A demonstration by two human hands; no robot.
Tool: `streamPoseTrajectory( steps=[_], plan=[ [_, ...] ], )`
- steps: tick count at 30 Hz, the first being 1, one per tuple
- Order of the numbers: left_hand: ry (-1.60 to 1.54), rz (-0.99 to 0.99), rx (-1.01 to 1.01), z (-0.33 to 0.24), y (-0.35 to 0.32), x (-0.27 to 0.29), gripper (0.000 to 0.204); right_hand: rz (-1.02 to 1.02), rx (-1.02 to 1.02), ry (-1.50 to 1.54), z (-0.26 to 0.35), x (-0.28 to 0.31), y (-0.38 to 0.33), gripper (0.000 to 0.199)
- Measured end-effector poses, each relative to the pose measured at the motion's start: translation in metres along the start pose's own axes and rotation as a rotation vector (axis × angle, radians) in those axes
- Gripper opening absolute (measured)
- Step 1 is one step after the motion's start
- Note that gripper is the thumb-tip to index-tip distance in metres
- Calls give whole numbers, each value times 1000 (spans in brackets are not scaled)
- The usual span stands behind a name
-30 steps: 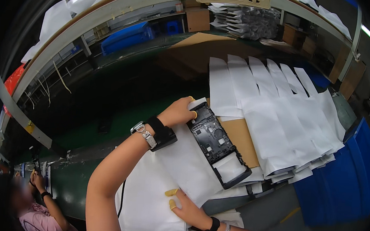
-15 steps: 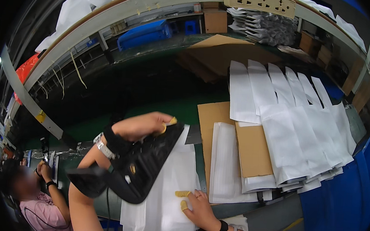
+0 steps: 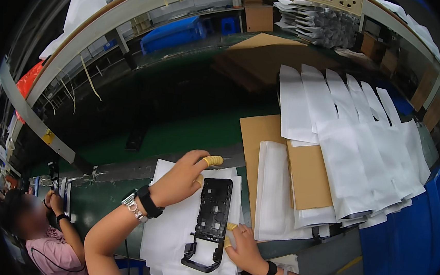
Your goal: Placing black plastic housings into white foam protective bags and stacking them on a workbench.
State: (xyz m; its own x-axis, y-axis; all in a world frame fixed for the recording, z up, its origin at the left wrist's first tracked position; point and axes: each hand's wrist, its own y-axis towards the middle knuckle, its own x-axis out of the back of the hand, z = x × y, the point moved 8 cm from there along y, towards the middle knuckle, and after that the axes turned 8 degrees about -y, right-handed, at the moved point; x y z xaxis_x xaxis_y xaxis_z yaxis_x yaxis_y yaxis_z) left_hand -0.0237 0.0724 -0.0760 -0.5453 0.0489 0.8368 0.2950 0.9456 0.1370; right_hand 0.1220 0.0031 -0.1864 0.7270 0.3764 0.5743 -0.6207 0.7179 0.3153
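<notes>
A green conveyor belt (image 3: 194,135) runs across the bench, and to the right a fan of white pouches (image 3: 364,143) overlaps a sheet of brown cardboard (image 3: 307,175). Nearer the person lies a stack of white foam sheets (image 3: 171,232), and on it rests a black plastic frame (image 3: 210,222), flat and lengthwise, its lower end toward the person. The left hand (image 3: 180,178) hovers just above and left of the frame's top end, fingers loosely spread and holding nothing, a yellow finger cot (image 3: 213,161) on the forefinger. The right hand (image 3: 245,248) presses its cot-covered fingertips against the frame's lower right edge, fingers curled but not closed around it.
</notes>
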Motion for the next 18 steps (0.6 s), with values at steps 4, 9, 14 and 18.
streamPoseTrajectory(
  steps=[4, 9, 14, 18],
  plan=[
    [406, 169, -162, -25, -18, -10, 42, -22, -6, 2, 0, 1, 1, 38],
    [478, 475, -210, -29, -46, -62, 61, -68, -97, 50, -2, 4, -3, 40],
    [315, 428, -153, -16, -44, -52, 81, -43, -84, 200, -9, 4, -3, 49],
    [214, 338, -94, -17, -50, -47, 82, -47, -21, 194, 1, 10, 1, 59]
  ],
)
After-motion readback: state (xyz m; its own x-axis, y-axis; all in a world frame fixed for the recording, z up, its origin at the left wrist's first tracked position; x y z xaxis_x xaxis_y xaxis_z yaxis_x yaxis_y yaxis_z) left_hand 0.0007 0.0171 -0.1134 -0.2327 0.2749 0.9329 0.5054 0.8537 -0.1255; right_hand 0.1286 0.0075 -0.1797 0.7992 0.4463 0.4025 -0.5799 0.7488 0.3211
